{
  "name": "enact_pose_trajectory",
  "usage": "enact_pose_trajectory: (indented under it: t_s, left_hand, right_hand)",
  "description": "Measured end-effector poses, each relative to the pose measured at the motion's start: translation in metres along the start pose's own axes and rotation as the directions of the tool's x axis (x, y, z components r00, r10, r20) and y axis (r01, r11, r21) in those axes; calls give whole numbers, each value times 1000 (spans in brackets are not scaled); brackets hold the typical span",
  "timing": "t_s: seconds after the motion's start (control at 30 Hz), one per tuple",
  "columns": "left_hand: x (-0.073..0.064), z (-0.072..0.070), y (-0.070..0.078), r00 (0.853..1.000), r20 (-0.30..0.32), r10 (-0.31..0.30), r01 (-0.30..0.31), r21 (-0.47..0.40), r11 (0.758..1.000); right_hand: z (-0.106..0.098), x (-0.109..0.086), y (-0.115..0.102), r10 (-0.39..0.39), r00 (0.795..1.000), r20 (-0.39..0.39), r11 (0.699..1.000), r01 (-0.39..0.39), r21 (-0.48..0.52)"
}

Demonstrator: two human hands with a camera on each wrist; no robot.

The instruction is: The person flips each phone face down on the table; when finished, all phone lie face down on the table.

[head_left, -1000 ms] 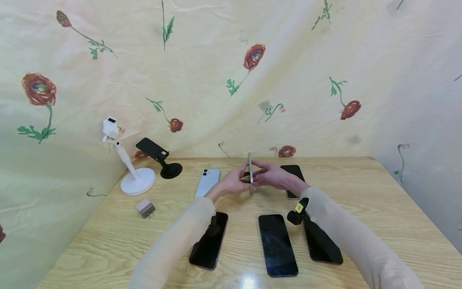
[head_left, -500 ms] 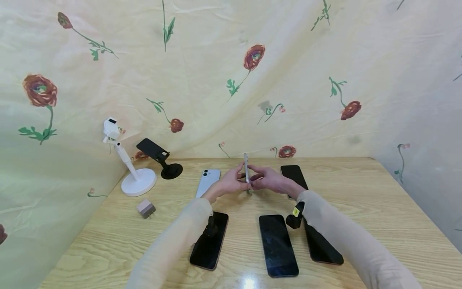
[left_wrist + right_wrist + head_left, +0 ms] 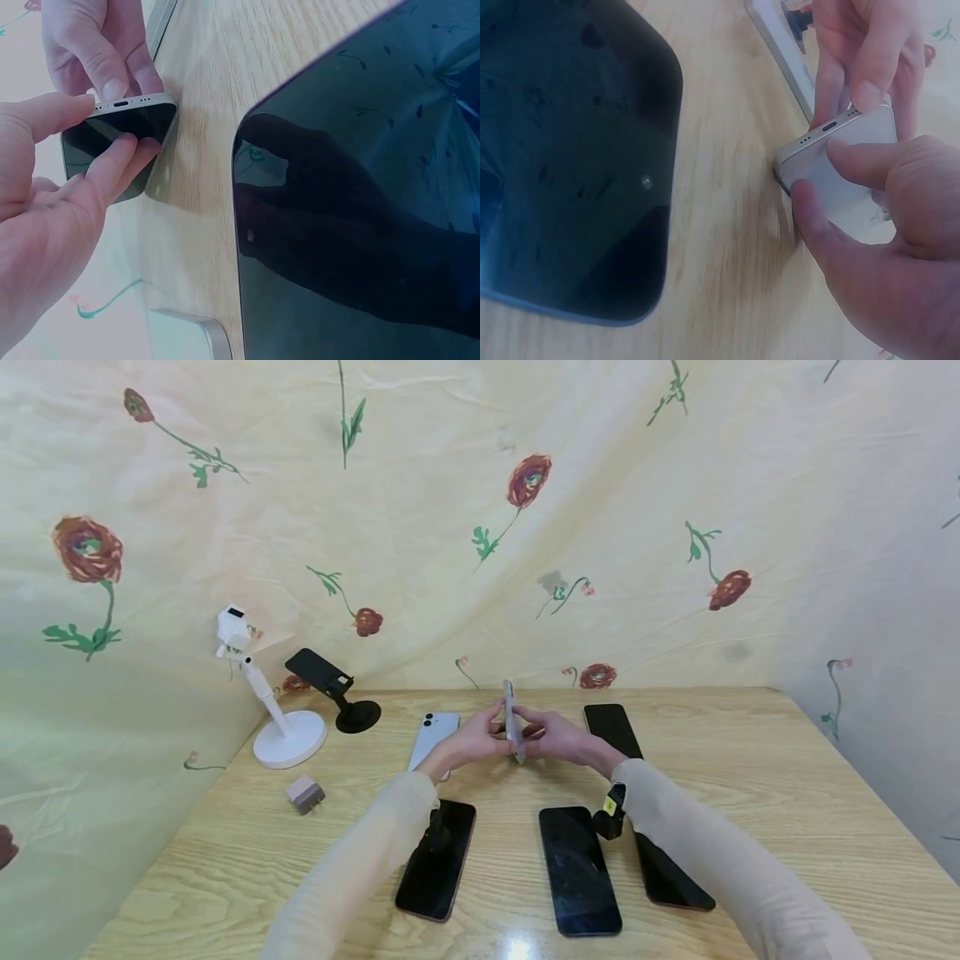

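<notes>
1. Backdrop cloth (image 3: 420, 535): pale, printed with red flowers, filling the rear.
2. Wooden tabletop (image 3: 750, 777): light grain, reaching back to the cloth.
3. Pale sleeves (image 3: 731, 856): both arms stretched forward, the right crossing above part of a dark phone.
4. White stand (image 3: 288, 742): round base, slim pole, rear left.
5. Black stand (image 3: 318, 672): just right of the white one, plate tilted.
6. Left hand (image 3: 471, 742): thumb at the port-end edge of the raised phone (image 3: 851, 202), fingers against its dark screen; a narrow pinch.
7. Right hand (image 3: 562, 740): thumb and fingertip holding the pale back, opposite the left.
8. Lying phones: pale blue one (image 3: 435, 735), camera side up, left of the hands; dark ones at front left (image 3: 437, 860), front centre (image 3: 580, 871), front right (image 3: 670, 875) and rear right (image 3: 611, 727).
9. Raised phone: between both hands, on edge, slightly tilted; cannot tell whether it touches the wood.
10. Charger cube (image 3: 304, 793): prongs out, near the white base.
</notes>
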State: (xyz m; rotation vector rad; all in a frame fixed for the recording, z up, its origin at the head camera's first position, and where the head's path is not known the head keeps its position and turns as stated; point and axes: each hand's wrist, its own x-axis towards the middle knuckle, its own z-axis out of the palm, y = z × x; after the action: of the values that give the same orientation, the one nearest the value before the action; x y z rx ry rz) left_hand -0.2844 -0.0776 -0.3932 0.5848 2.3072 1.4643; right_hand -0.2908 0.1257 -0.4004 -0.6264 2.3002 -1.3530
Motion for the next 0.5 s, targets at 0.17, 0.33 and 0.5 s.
enact_pose_trajectory:
  t_s: [0.17, 0.33, 0.5]
  left_hand:
    - [0, 0, -2, 1000, 16, 20, -19, -54, 998]
    - [0, 0, -2, 999, 31, 27, -25, -68, 997]
    - [1, 0, -1, 999, 37, 22, -20, -42, 999]
  right_hand:
    - [1, 1, 1, 0, 1000, -6, 999, 0, -39]
    - [0, 1, 1, 5, 1000, -11, 998, -5, -60]
    - [-1, 2, 3, 12, 1000, -11, 996, -13, -91]
